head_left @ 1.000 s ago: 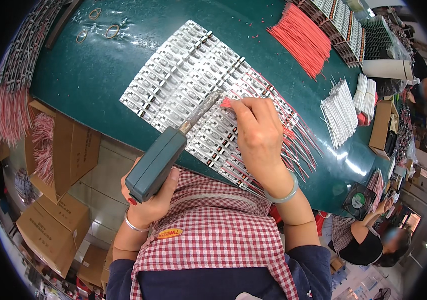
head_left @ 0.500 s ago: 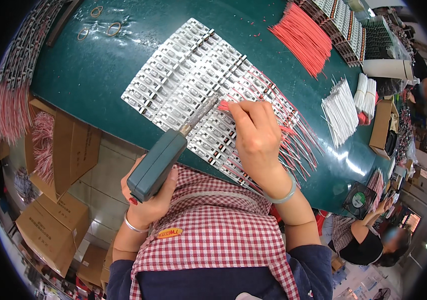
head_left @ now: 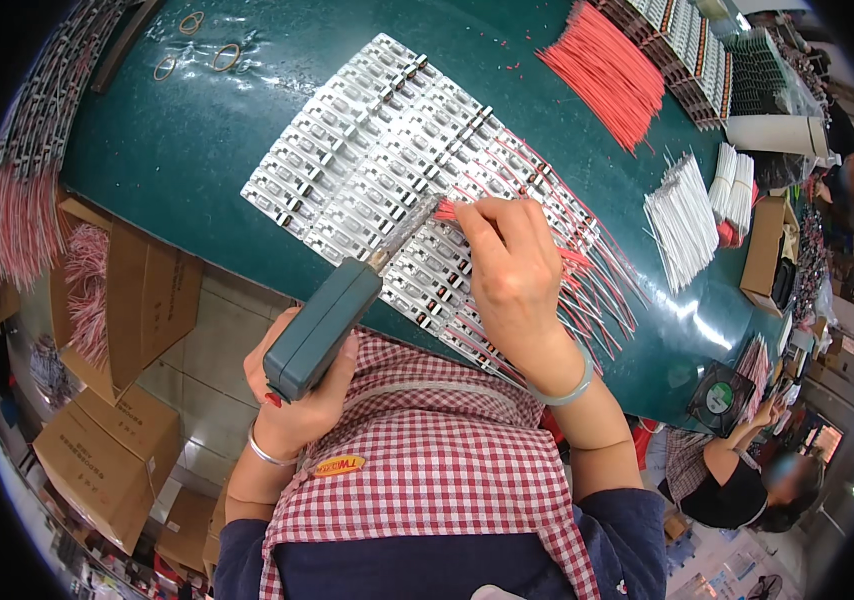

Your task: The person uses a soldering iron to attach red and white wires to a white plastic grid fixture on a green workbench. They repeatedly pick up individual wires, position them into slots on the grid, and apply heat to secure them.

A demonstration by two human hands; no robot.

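Observation:
My left hand [head_left: 290, 418] is wrapped round a dark green soldering gun [head_left: 322, 328]. Its metal shaft points up and right, the tip close to my right fingers. My right hand [head_left: 515, 285] pinches a small bunch of red wires [head_left: 445, 209], their ends near that tip. Whether tip and wires touch, I cannot tell. Both hands are over a panel of white and silver LED-like modules [head_left: 347, 150] laid in close rows on the green table. Red and white wires [head_left: 597, 285] trail from the panel's right side, partly behind my right hand.
Loose red wires [head_left: 607, 75] and white wires [head_left: 682, 222] lie to the right. Rubber bands [head_left: 228, 57] sit at the far left. A small black fan [head_left: 719, 398] rests near the right edge. Cardboard boxes [head_left: 107, 465] stand below on the left; another person [head_left: 722, 480] works at right.
My left hand has shifted the soldering gun slightly up and to the right, nearer the red wires. My right hand stays almost in place, still pinching them.

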